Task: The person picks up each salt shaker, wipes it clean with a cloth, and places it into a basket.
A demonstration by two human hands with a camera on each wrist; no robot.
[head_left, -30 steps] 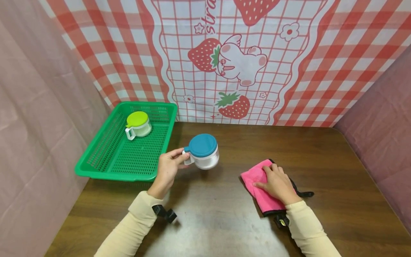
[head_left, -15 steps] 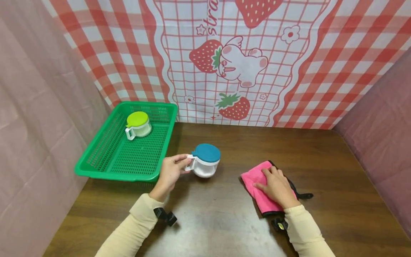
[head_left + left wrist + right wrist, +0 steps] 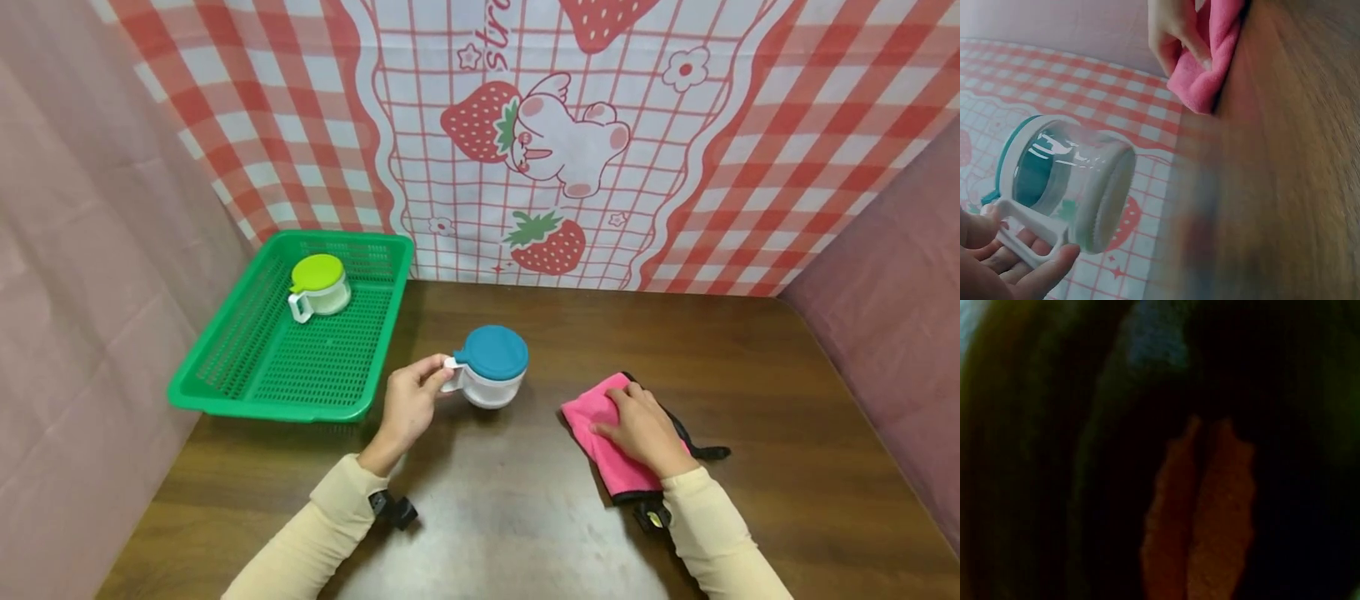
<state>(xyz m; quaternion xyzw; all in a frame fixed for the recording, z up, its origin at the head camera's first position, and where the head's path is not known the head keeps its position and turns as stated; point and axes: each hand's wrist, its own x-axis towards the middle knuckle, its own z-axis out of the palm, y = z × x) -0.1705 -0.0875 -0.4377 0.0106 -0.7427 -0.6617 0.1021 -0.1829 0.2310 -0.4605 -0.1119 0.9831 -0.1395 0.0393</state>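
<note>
My left hand [image 3: 408, 404] pinches the white handle of a clear seasoning jar [image 3: 491, 387] with a blue lid [image 3: 497, 352]. The left wrist view shows the jar [image 3: 1085, 164] held off the table, thumb and fingers on its handle [image 3: 1034, 224]. My right hand [image 3: 641, 427] rests on a folded pink cloth [image 3: 624, 477] with black edging, thumb spread from the other fingers. A second jar [image 3: 321, 287] with a lime-green lid stands in the green basket [image 3: 273, 410] on the left. The right wrist view is too dark to make out the hand.
The brown wooden table [image 3: 495, 508] reaches back to a red-and-white checked curtain [image 3: 757, 200] with strawberry prints. Pinkish cloth walls [image 3: 97, 275] close off both sides. A black strap [image 3: 708, 452] sticks out from the pink cloth.
The blue-lidded jar and my left hand have moved a little to the right and nearer me. The jar tilted and then levelled somewhat. My right hand stays on the cloth.
</note>
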